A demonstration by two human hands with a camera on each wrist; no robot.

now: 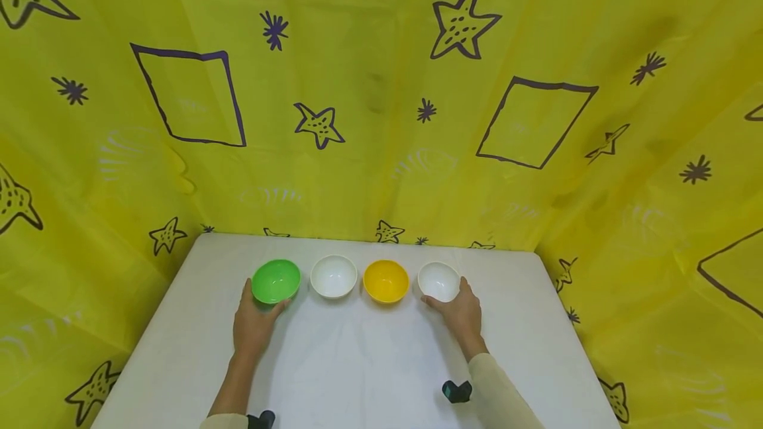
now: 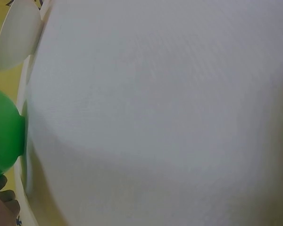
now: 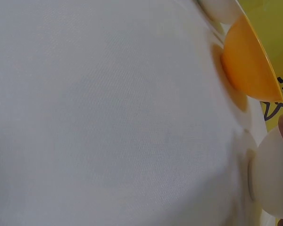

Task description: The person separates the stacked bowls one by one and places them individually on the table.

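Four small round plastic bowls are set in a row near the far edge of the white rectangular surface (image 1: 357, 363). From the left edge towards the right they are a green plastic bowl (image 1: 276, 281), a white plastic bowl (image 1: 334, 276), a yellow plastic bowl (image 1: 386, 281) and a second white plastic bowl (image 1: 438, 281). All four stand upright with the openings upward, and narrow gaps are seen between neighbours.

The green plastic bowl is held by the left hand (image 1: 253, 323): the thumb is laid against its near right side and the fingers are curved round its left side, so the bowl is cupped from the near edge. In the left wrist view the green plastic bowl (image 2: 4, 134) is seen resting on the surface with fingertips (image 2: 2, 188) beside its underside.

The second white plastic bowl, at the right end of the row, is held by the right hand (image 1: 459, 313) in the same manner, with the thumb at its near left side and the fingers wrapped round its right side. In the right wrist view this bowl (image 3: 273, 179) is seen seated on the surface with the yellow plastic bowl (image 3: 247, 63) just beyond it.

A yellow cloth backdrop (image 1: 381, 118) with dark stars and squares is hung round the far, left and right edges of the surface.
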